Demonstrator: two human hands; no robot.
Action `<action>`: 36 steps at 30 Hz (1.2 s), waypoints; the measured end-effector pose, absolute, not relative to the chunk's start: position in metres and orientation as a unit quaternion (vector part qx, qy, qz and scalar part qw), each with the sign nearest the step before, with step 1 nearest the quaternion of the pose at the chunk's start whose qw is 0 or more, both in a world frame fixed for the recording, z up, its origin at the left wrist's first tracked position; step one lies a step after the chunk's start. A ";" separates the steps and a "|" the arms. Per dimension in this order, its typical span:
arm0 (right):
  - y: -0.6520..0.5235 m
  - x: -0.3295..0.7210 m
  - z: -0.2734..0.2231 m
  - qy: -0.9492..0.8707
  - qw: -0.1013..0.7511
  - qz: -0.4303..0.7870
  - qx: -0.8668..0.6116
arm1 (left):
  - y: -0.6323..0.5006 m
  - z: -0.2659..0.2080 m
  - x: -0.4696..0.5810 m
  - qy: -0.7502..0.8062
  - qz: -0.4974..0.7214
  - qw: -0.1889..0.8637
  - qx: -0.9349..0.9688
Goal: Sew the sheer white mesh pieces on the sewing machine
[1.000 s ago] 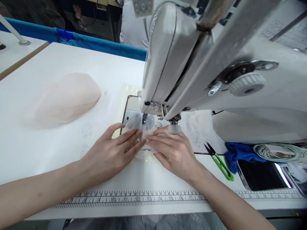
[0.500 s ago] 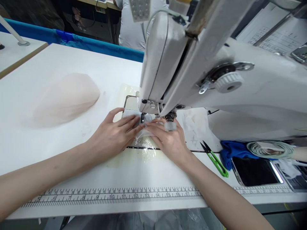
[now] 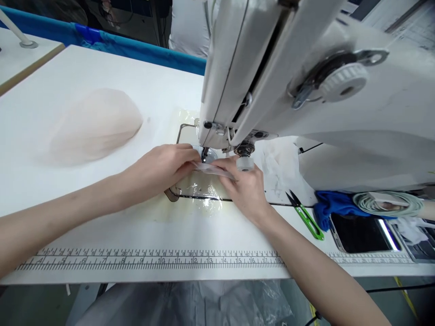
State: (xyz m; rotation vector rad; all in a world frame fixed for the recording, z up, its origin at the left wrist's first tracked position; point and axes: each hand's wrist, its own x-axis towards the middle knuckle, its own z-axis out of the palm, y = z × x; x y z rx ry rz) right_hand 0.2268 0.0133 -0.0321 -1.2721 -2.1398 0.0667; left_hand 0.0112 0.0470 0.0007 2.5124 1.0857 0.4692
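Note:
Both hands are at the needle area of a white sewing machine. A small strip of thin, whitish sheer fabric stretches between them, just in front of the presser foot. My left hand pinches the strip's left end, fingers curled. At its right end, my right hand grips it between thumb and fingers, partly hidden by the machine's knob. Below lies the shiny metal bed plate. To the left, a pale pink sheer fabric piece rests on the white table.
Green thread snips lie right of my right hand, beside a blue cloth and a phone. More whitish fabric sits under the machine arm. A printed ruler runs along the table's front edge. Another person is beyond the table.
My left hand has gone from lying flat with fingers extended to pinching the fabric. The strip is now lifted and held between both hands, nearer me than the presser foot. The view has shifted slightly.

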 end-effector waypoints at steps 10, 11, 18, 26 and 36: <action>0.015 0.226 -0.031 -0.805 0.340 0.033 -0.486 | 0.066 -0.004 0.015 0.332 0.178 0.205 0.903; 0.014 0.226 -0.031 -0.806 0.338 0.032 -0.485 | 0.066 -0.005 0.014 0.328 0.178 0.204 0.905; 0.007 0.227 -0.031 -0.844 0.308 -0.008 -0.439 | 0.053 -0.014 0.008 0.243 0.157 0.002 0.957; -0.002 0.227 -0.025 -0.884 0.245 -0.046 -0.395 | 0.011 -0.018 0.008 0.255 0.178 -0.197 0.930; 0.000 0.227 -0.028 -0.883 0.248 -0.061 -0.394 | 0.010 -0.021 0.006 0.265 0.163 -0.177 0.934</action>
